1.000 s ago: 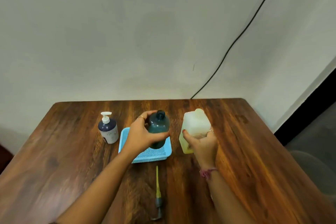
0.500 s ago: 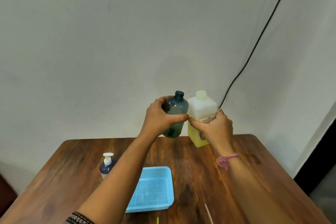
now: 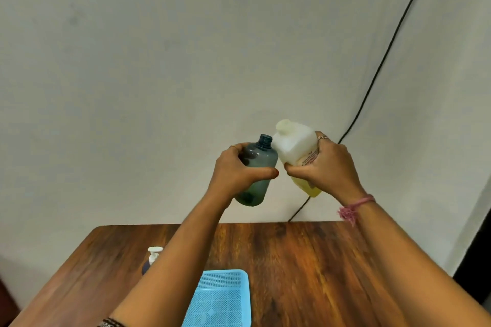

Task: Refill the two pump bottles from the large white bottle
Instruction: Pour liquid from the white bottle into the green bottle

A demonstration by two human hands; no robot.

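Two hands are raised well above the table [image 3: 305, 260], each gripping a bottle in front of the pale wall; only the head camera shows the scene. The left hand [image 3: 236, 170] wraps around the middle of the dark teal bottle [image 3: 256, 167], thumb across its front and fingers curled behind; this bottle has no pump on it, its neck is open, and it leans with the mouth toward the right. The right hand [image 3: 326, 164] grips the large white bottle [image 3: 295, 146] around its lower body, fingers over the label and thumb on the near side; the bottle tilts to the left, its white cap still on, and yellow liquid shows at its bottom corner below the hand. The shoulders of the two bottles touch or nearly touch; which, I cannot tell. A pink thread band [image 3: 354, 207] sits on the right wrist, and a ring shows on each hand.

Down on the brown wooden table, the second pump bottle [image 3: 151, 260] stands at the left, its white pump head on, mostly hidden behind the left forearm; a light blue mesh tray [image 3: 223, 297] lies near the front edge, between the two forearms. A black cable [image 3: 382, 61] runs down the wall to the table's far edge.
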